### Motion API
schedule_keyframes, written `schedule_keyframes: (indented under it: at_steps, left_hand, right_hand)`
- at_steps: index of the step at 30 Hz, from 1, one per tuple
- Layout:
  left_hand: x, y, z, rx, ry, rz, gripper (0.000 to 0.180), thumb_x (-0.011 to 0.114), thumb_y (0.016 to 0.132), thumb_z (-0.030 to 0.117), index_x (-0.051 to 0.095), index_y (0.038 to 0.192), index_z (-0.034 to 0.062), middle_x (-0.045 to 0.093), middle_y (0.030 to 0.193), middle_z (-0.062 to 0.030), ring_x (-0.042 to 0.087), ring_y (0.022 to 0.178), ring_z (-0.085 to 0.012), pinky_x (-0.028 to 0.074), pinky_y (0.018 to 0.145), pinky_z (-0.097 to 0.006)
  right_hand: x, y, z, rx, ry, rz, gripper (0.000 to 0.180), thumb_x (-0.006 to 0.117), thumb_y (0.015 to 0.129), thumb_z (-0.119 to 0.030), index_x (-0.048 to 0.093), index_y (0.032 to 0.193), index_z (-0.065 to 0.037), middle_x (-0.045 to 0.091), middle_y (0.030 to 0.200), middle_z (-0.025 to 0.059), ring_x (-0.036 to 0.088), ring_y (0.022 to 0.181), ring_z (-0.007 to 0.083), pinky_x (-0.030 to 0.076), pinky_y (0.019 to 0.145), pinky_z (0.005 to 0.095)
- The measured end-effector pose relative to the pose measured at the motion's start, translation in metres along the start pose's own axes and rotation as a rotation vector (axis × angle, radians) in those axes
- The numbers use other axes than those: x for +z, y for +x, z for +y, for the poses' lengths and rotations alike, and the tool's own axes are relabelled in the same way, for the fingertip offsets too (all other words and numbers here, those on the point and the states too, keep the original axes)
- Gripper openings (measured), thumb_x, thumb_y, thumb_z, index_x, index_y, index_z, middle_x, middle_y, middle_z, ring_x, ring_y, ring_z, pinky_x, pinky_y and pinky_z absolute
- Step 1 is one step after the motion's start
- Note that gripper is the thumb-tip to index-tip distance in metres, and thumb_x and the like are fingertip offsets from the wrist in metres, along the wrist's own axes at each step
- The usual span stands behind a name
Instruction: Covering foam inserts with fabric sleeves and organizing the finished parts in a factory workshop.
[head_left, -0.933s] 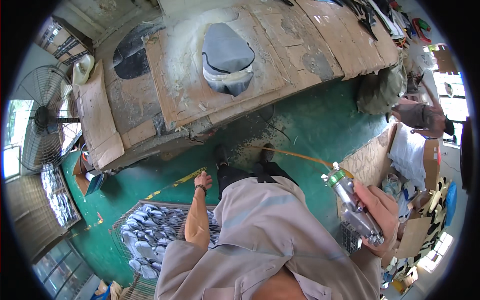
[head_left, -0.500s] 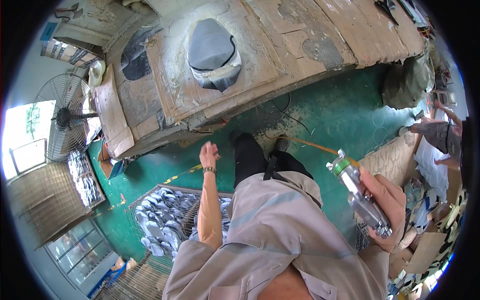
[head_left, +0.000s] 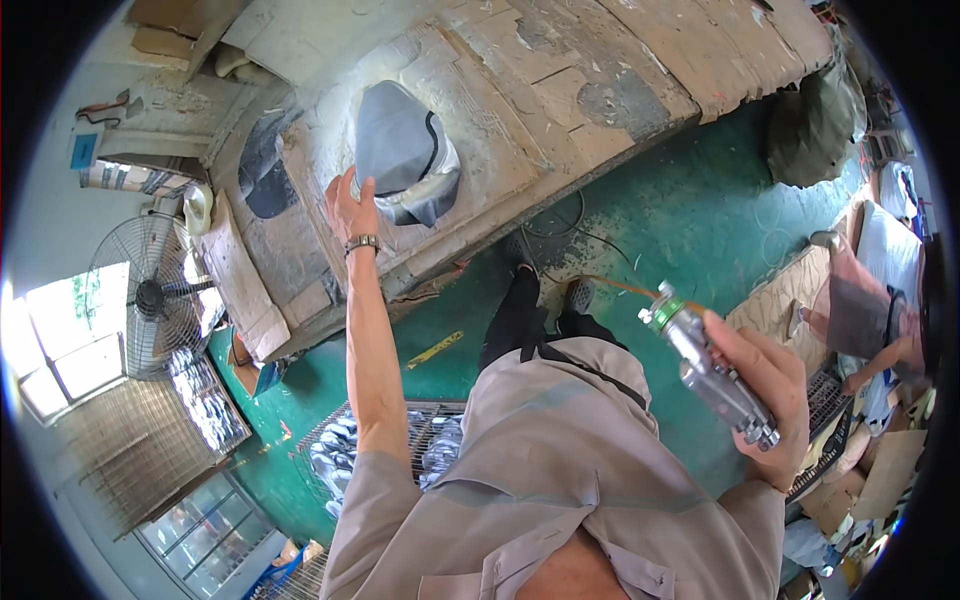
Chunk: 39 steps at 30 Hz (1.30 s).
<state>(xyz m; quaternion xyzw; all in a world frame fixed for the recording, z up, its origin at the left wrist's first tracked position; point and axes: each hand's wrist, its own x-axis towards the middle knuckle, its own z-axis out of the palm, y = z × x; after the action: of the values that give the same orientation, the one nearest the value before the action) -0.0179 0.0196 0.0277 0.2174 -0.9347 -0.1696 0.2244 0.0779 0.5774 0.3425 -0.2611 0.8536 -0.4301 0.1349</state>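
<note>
My right hand (head_left: 768, 385) is wrapped round a metal spray gun (head_left: 700, 350) with a green ring near its nozzle, held up on the right. An orange hose (head_left: 615, 286) shows behind the gun. On the worktable (head_left: 500, 165) lies a stack of grey, shoe-upper-like pieces (head_left: 395, 140) with a black curved edge and a pale, crusted surround. My left hand (head_left: 352, 210), a watch on its wrist, reaches to the near left edge of this stack. Its fingers are apart, with the thumb at the stack's edge; whether they touch it I cannot tell.
A large caged fan (head_left: 150, 298) stands at the left. Below the table, a wire rack (head_left: 425, 408) holds several grey pieces. On the right another person (head_left: 865, 300) is beside cardboard and piled materials. A dark cloth bundle (head_left: 815, 125) hangs at the table's right end.
My left hand has moved forward and up from beside my body to the grey stack. The spray gun stays in my right hand. My view has shifted, and the other person has moved.
</note>
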Motion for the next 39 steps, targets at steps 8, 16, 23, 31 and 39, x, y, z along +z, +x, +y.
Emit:
schedule_keyframes:
  at_steps: [8, 16, 23, 31, 39]
  left_hand:
    - [0.035, 0.006, -0.026, -0.023, 0.033, -0.145, 0.038, 0.081, 0.083, 0.035, 0.079, 0.119, 0.0228, 0.062, 0.14, -0.0137, 0.053, 0.134, -0.0337, 0.043, 0.112, -0.045]
    - [0.03, 0.014, -0.033, -0.041, -0.065, -0.21, 0.036, 0.08, 0.085, 0.026, 0.079, 0.121, 0.0206, 0.056, 0.149, -0.0158, 0.047, 0.14, -0.0366, 0.039, 0.116, -0.047]
    - [0.015, 0.003, -0.025, -0.307, -0.119, 0.088, 0.057, 0.073, 0.089, 0.016, 0.058, 0.144, 0.0071, 0.048, 0.154, -0.0203, 0.044, 0.142, -0.0389, 0.038, 0.115, -0.049]
    - [-0.002, -0.013, 0.121, -0.294, -0.024, -0.576, 0.098, 0.072, 0.09, 0.051, 0.022, 0.163, 0.0072, 0.073, 0.081, -0.0257, 0.072, 0.076, -0.0435, 0.054, 0.065, -0.054]
    - [0.031, -0.036, 0.125, -0.257, -0.108, -0.6, 0.113, 0.079, 0.087, 0.044, 0.007, 0.165, 0.0027, 0.072, 0.074, -0.018, 0.071, 0.066, -0.0361, 0.052, 0.057, -0.048]
  right_hand:
    - [0.008, 0.039, -0.002, 0.221, 0.017, 0.21, 0.047, 0.074, 0.079, -0.014, 0.074, 0.123, 0.002, 0.067, 0.084, 0.0115, 0.066, 0.076, 0.0215, 0.048, 0.07, 0.0308]
    - [0.018, 0.097, -0.018, 0.276, -0.04, 0.184, 0.056, 0.077, 0.076, -0.021, 0.073, 0.127, 0.0, 0.07, 0.093, 0.0117, 0.066, 0.083, 0.0217, 0.05, 0.078, 0.0317]
    - [0.036, 0.153, -0.037, 0.125, 0.005, 0.121, 0.058, 0.076, 0.077, -0.015, 0.069, 0.132, 0.0, 0.068, 0.093, 0.0138, 0.068, 0.086, 0.0231, 0.05, 0.08, 0.03]
    - [0.047, 0.177, -0.06, 0.104, -0.065, 0.083, 0.058, 0.074, 0.081, -0.01, 0.064, 0.136, 0.005, 0.068, 0.099, 0.0162, 0.068, 0.086, 0.0235, 0.05, 0.079, 0.0303]
    - [0.065, 0.201, -0.096, -0.09, -0.339, -0.078, 0.049, 0.077, 0.076, -0.008, 0.072, 0.124, 0.003, 0.067, 0.084, 0.0114, 0.061, 0.071, 0.0209, 0.047, 0.067, 0.0301]
